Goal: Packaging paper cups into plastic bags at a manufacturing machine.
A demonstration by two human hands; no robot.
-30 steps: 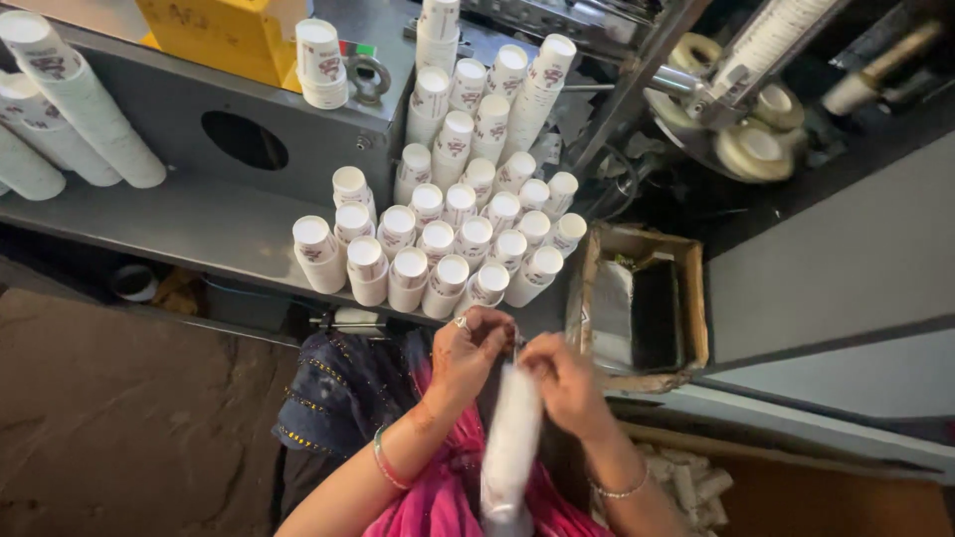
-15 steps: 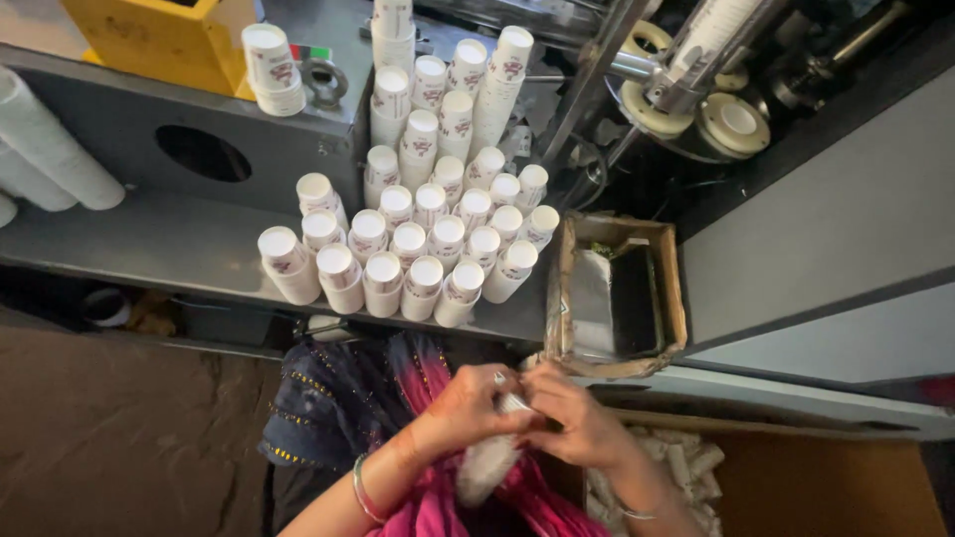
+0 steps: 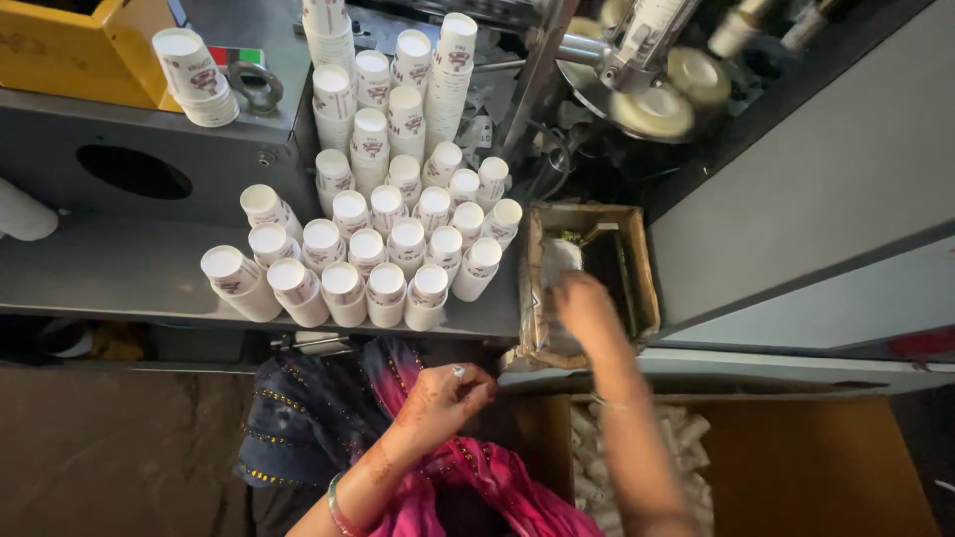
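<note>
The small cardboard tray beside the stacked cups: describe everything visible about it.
The small cardboard tray is a shallow open box of brown, worn-looking cardboard, roughly rectangular, with rough, bent rims. It sits at the right end of the grey shelf, next to the stacks of white paper cups and below the machine's round parts. Its inside is dark, with a pale crumpled piece and a thin stick-like item near the top. The right hand, blurred, reaches over its lower left part; whether the hand touches the tray cannot be told.

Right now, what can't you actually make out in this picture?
- Head view: right hand is motion-blurred over the small cardboard tray; any grip is unclear.
- Left hand is curled; its palm is hidden.
- Spinning machine discs are blurred.
- Lower carton is cut off by the bottom edge.
</note>
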